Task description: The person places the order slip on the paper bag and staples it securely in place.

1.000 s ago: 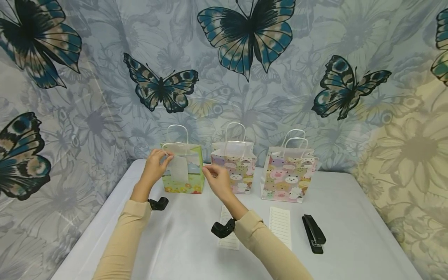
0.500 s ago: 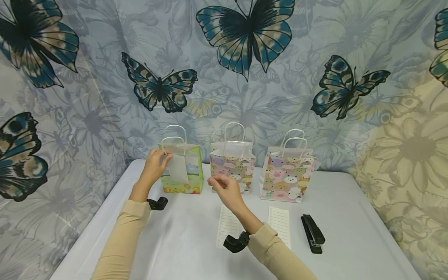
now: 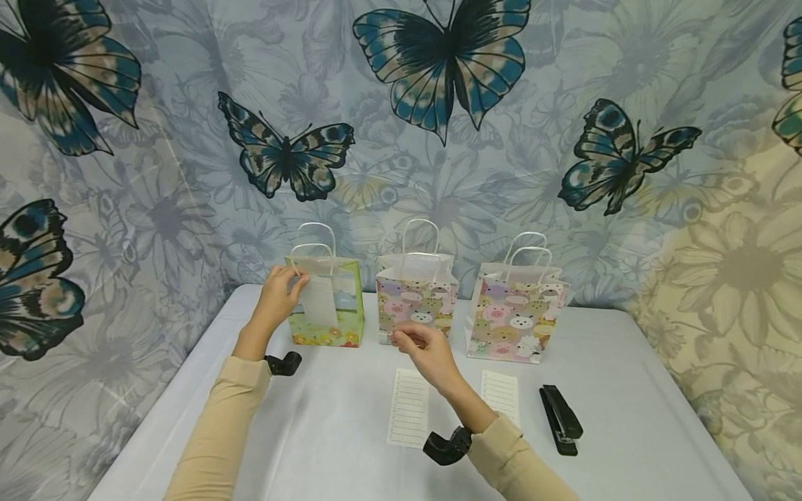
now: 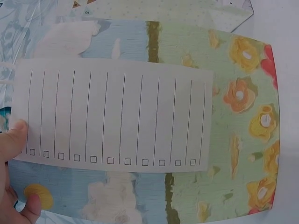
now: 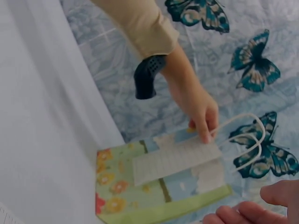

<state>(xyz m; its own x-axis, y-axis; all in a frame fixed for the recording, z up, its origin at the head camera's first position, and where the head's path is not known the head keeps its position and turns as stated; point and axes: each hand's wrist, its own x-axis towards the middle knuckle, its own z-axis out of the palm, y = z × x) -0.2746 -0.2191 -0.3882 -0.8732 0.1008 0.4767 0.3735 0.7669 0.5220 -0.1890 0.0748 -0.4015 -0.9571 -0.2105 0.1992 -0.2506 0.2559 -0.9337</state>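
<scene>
My left hand (image 3: pixel 278 296) pinches the top edge of a white checklist (image 4: pixel 117 116) against the front of a green flowered paper gift bag (image 3: pixel 348 316). In the left wrist view, the thumb (image 4: pixel 16 140) lies on the sheet; ruled lines with small boxes show, but the fingers behind are partly hidden. The bag stands upright, its white handles above the hand. My right hand (image 3: pixel 434 356) hovers over the table in front of the middle bag, fingers loosely bent, with nothing seen in it. Another checklist (image 3: pixel 409 409) lies flat just below it.
Two animal-print gift bags, one in the middle (image 3: pixel 395 306) and one at right (image 3: pixel 515 316), stand along the back. A third checklist (image 3: pixel 500 395) lies partly behind the right forearm. A black stapler (image 3: pixel 560 419) rests at the table's (image 3: pixel 633 390) right side.
My right hand has drawn away from the green bag, rightward and toward me. My left hand keeps its pinch on the checklist, with little movement.
</scene>
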